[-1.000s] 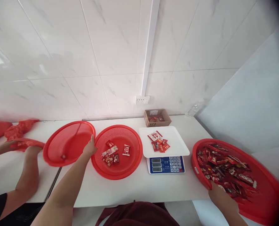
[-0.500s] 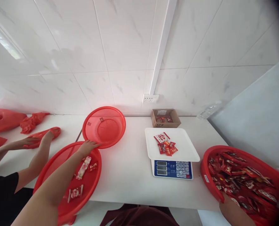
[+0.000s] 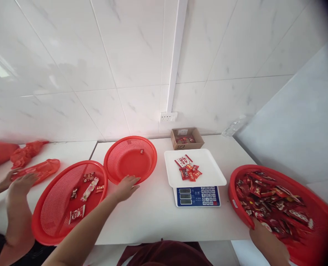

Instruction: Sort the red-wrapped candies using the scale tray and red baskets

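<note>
So your left hand (image 3: 126, 187) is at the near rim of the middle basket (image 3: 132, 163), fingers stretched forward over the edge, and I honestly can't tell if they're pinching it or just resting. Your right hand (image 3: 266, 238) is definitely curled round the near-left rim of the loaded basket (image 3: 240, 214), which sits at the right end of the table (image 3: 153, 218) and looks like it reaches past the edge, so my guess is that grip is what steadies it (with that heap of wrapped sweets (image 3: 266, 195) I'd hang on too). The scale (image 3: 197, 197) is between the two baskets, display and keys towards you, presumably so you can read it, and its white tray (image 3: 209, 166) keeps a few packets (image 3: 190, 171) together in one flat cluster. Off to your left, the side basket (image 3: 51, 207) is right against the middle one. As for direction, the baskets are round, so no real long axis: the middle one's mouth faces up, with one small packet (image 3: 142, 151) near its far side, while the loaded one just looks stretched from upper left to lower right. The pinkish strip (image 3: 90, 188) in the side basket does have one, slanting away from you to the right.
</note>
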Tool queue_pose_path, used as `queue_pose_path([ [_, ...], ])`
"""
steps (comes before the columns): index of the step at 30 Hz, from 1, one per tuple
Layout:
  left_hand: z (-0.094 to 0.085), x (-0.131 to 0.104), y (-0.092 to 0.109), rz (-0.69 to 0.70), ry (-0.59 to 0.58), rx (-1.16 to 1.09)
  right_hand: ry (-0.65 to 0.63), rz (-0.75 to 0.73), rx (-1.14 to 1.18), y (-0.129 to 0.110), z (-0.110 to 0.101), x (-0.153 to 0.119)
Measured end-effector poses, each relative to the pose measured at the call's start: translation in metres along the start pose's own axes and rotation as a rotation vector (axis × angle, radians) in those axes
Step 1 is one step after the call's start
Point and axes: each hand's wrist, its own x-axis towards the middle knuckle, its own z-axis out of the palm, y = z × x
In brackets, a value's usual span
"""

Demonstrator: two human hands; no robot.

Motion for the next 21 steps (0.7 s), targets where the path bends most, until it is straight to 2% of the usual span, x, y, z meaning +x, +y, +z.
queue_pose_path([
  [3, 0.015, 0.010, 0.021, -0.011, -0.012, -0.022, -0.029, 0.063, 0.016, -0.010, -0.008, -0.008],
  [9, 0.016, 0.053, 0.042, -0.123, 0.019, -0.082, -0.069, 0.072, -0.006, -0.022, -0.021, -0.018],
  [11, 0.022, 0.062, 0.052, -0.147, 0.019, -0.084, -0.083, 0.080, -0.021, -0.025, -0.025, -0.021],
  [13, 0.031, 0.068, 0.066, -0.139, 0.071, -0.062, -0.093, 0.084, -0.029, -0.027, -0.029, -0.022],
  [15, 0.044, 0.073, 0.085, -0.071, 0.171, -0.019, -0.117, 0.056, -0.019, -0.028, -0.033, -0.022],
  [17, 0.056, 0.078, 0.108, 0.054, 0.229, 0.011, -0.167, -0.004, 0.004, -0.027, -0.035, -0.019],
  [19, 0.067, 0.085, 0.135, 0.164, 0.191, 0.010, -0.207, -0.064, 0.023, -0.025, -0.037, -0.014],
  [21, 0.074, 0.095, 0.162, 0.197, 0.127, 0.001, -0.219, -0.103, 0.040, -0.023, -0.037, -0.010],
])
